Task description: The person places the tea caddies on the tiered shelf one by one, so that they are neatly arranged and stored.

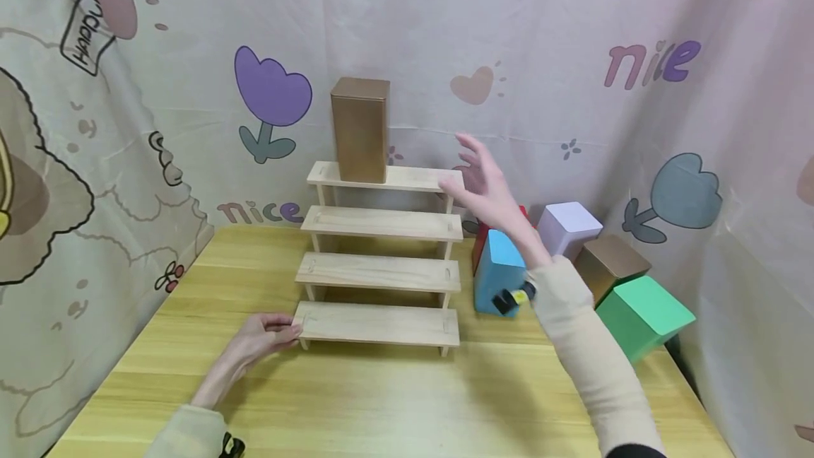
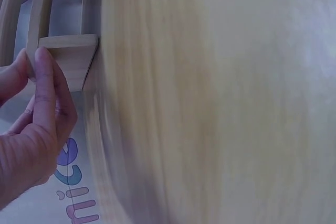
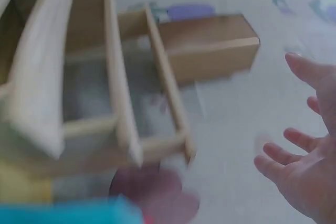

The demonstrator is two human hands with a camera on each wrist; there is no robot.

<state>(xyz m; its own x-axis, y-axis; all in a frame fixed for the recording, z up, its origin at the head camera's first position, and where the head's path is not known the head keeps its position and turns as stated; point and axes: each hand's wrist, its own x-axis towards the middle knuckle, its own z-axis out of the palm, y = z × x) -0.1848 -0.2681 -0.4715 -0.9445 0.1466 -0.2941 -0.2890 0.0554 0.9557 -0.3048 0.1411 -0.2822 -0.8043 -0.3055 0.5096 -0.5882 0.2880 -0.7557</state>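
A four-step wooden display stand (image 1: 378, 322) stands on the table. On its top step, left of the middle, a brown-gold box (image 1: 361, 136) stands upright. My left hand (image 1: 257, 340) pinches the left end of the lowest step. In the left wrist view, the thumb and fingers of that hand (image 2: 39, 135) meet at the board's edge. Raised in the air near the right end of the top step is my right hand (image 1: 488, 186), its fingers spread and holding nothing. The right wrist view shows this hand (image 3: 310, 169) apart from the box (image 3: 212, 59).
Right of the stand are several boxes: a blue box (image 1: 499, 271), a partly hidden red one (image 1: 480, 246), a lilac box (image 1: 569, 226), another brown box (image 1: 609, 263) and a tilted green box (image 1: 645, 313). Printed cloth (image 1: 528, 13) hangs behind and beside the wooden table (image 1: 356, 401).
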